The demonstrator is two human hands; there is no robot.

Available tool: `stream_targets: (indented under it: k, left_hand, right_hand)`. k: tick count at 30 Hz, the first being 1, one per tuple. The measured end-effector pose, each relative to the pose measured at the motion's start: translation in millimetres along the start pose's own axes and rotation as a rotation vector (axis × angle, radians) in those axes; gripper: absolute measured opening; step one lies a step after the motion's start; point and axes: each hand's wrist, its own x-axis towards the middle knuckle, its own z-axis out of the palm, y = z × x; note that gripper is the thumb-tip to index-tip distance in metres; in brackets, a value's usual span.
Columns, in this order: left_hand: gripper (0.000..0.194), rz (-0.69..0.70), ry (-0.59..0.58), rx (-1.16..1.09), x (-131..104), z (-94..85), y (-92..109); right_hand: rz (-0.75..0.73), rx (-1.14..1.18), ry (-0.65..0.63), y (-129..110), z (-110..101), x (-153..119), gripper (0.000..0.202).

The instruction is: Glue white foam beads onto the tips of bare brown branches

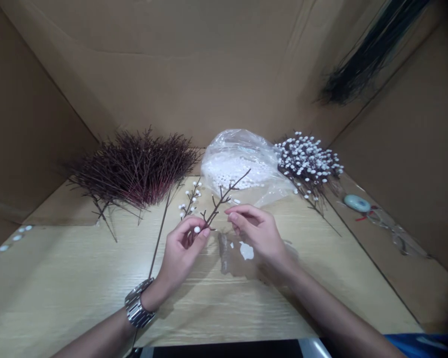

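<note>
My left hand [184,243] pinches a brown artificial twig [224,199] near its lower part, and the twig tilts up to the right. One white berry [197,229] sits beside my left fingertips. Close to the twig's right side is my right hand [259,231], thumb and fingers pressed together; anything between them is too small to make out. Behind my left hand lies a twig with several white berries [190,199]. Beneath my right hand a white glue-like puddle [247,251] spreads on a clear-brown sheet [226,261].
At the back left is a heap of bare brown twigs [134,169]. A clear plastic bag of white beads [239,169] stands in the middle, beside a pile of berried twigs [308,159]. A pale green oval object [357,203] lies right. Cardboard walls [194,74] enclose the table.
</note>
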Motion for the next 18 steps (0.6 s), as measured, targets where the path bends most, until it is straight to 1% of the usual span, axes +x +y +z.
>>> stream_targets:
  k: [2,5,8,12,18]
  left_hand:
    - [0.008,0.022,-0.007,-0.005,1,0.2,2]
    - [0.008,0.035,0.001,-0.038,1,0.5,2]
    - [0.006,0.039,0.015,-0.056,1,0.8,0]
    - [0.004,0.036,0.014,-0.048,0,0.7,-3]
    - [0.003,0.039,0.007,-0.048,-1,1.3,-4]
  right_hand:
    - [0.008,-0.013,-0.018,-6,4,-6,0.021]
    - [-0.013,-0.042,-0.005,-9,6,-14,0.018]
    - [-0.096,-0.079,0.010,-3,7,-19,0.016]
    - [-0.229,-0.215,0.003,5,7,-25,0.011]
    - [-0.312,-0.284,-0.040,5,10,-30,0.016]
